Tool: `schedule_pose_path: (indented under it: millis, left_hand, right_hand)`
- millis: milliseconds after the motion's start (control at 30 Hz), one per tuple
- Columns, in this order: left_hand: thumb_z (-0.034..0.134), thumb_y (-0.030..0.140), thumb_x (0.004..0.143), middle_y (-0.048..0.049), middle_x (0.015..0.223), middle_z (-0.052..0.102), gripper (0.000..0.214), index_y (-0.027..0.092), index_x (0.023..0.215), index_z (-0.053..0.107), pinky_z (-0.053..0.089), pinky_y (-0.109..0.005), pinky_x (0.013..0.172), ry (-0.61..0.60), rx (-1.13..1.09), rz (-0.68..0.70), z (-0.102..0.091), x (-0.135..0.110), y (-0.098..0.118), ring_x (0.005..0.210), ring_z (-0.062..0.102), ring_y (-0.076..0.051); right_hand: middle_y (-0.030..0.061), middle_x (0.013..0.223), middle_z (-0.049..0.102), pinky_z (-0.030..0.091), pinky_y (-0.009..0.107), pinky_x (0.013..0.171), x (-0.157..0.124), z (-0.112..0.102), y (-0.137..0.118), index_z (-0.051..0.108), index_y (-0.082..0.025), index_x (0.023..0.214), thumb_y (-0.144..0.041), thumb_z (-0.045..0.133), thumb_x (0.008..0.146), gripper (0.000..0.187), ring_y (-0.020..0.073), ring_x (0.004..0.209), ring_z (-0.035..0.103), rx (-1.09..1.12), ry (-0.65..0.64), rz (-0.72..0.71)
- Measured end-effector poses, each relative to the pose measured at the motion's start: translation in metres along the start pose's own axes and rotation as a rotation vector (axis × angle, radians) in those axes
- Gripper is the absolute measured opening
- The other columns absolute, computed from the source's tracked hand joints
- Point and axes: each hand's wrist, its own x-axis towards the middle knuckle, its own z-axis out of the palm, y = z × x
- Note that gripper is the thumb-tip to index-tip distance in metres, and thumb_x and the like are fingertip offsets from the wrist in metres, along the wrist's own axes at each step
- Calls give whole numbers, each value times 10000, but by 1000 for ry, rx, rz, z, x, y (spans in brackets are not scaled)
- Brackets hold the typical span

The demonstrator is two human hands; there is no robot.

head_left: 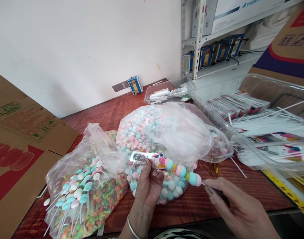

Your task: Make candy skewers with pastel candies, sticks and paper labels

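A skewer of pastel pink, blue and yellow-green candy pieces (183, 171) slants across the front middle. My right hand (233, 202) is closed in a pinch on the skewer's stick at its lower right end. The upper left end of the candy lies at or inside a small printed plastic sleeve (145, 156); I cannot tell how far in it reaches. My left hand (150, 182) pinches that sleeve between thumb and fingers. Behind both hands sits a large clear bag (181, 132) of pink, blue and white candies.
To the left, several short candy sticks (78, 192) lie on a bag of colourful ring pieces (104, 199). A clear bin (273, 162) at right holds white sticks and printed sleeves. A smaller clear tray (148, 96) stands behind. Cardboard boxes (29, 132) flank the red-brown table (92, 114).
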Motion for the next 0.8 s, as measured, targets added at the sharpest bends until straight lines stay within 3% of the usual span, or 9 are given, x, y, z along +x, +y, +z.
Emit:
schedule_pose_path:
  millis: [133, 233, 367, 467, 567, 667, 800]
  left_hand:
    - [789, 154, 711, 36, 662, 625, 154, 131, 789, 658, 430, -154, 449, 38, 101, 59, -2, 5, -2, 465, 482, -26]
    - [793, 168, 706, 40, 626, 598, 155, 126, 767, 656, 417, -139, 431, 6, 192, 81, -3, 7, -3, 453, 478, -26]
    - [823, 185, 664, 21, 641, 633, 186, 123, 736, 664, 484, -169, 517, -41, 254, 109, -7, 11, -4, 526, 560, -62]
    - [834, 196, 648, -19, 722, 691, 215, 112, 777, 684, 536, -216, 643, -76, 282, 133, -7, 11, -6, 651, 638, -108]
    - [827, 206, 663, -38, 781, 722, 199, 121, 780, 690, 553, -275, 775, -99, 278, 126, -5, 9, -8, 760, 686, -147]
    - [801, 177, 697, -42, 825, 738, 149, 146, 784, 683, 537, -372, 896, -85, 219, 97, 2, 7, -10, 835, 708, -183]
    - [761, 127, 731, -32, 799, 721, 120, 150, 795, 662, 550, -394, 877, -37, 154, 64, 10, 4, -13, 765, 700, -166]
  right_hand:
    - [25, 804, 678, 505, 193, 567, 2, -8, -2, 662, -276, 1056, -201, 561, 876, 220, 136, 656, 651, -126, -30, -205]
    - [24, 758, 663, 499, 202, 541, 4, -10, -4, 670, -277, 1020, -202, 565, 874, 194, 139, 625, 635, -78, -43, -163]
    - [32, 748, 651, 487, 232, 561, 4, -9, -4, 685, -262, 925, -285, 596, 868, 108, 165, 661, 615, 93, -82, 70]
    - [27, 719, 625, 458, 232, 540, 0, -3, -2, 687, -230, 822, -398, 627, 847, 180, 151, 626, 571, 270, -138, 329]
    - [-58, 510, 409, 282, 187, 368, -8, 9, -3, 634, -202, 759, -547, 626, 819, 350, 65, 400, 321, 647, -259, 692]
    - [-121, 477, 202, 142, 168, 330, -17, 22, -11, 609, -197, 783, -577, 633, 807, 381, 33, 376, 101, 1059, -351, 996]
    - [-134, 492, 157, 171, 157, 343, -24, 34, -25, 616, -191, 812, -505, 644, 834, 316, 26, 388, 55, 1289, -333, 1073]
